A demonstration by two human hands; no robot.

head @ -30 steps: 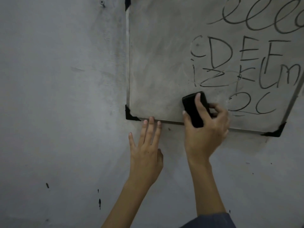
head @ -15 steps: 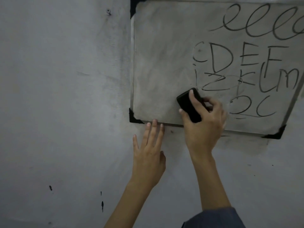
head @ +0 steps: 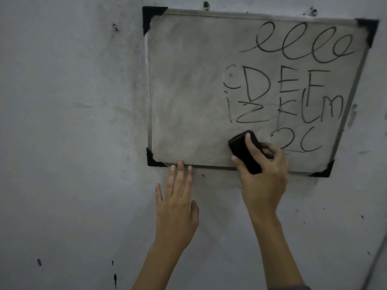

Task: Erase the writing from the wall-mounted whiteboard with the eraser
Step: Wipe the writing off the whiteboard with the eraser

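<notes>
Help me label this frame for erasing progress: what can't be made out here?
- Head view: the right hand and the eraser it grips hide the whiteboard surface beneath them, so any writing there is unseen.
- The eraser's wiping face is pressed against the board, hidden.
- Whether the left hand fingertips touch the frame's lower edge is unclear.
- The smeared letters mid-board are unreadable.

whiteboard: smudged grey, black corner caps, black writing at right | eraser: black | wall: pale grey, dark specks

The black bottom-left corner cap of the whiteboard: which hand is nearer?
Left. The left hand lies flat just below-right of that black corner cap; the right hand is farther right.
</notes>
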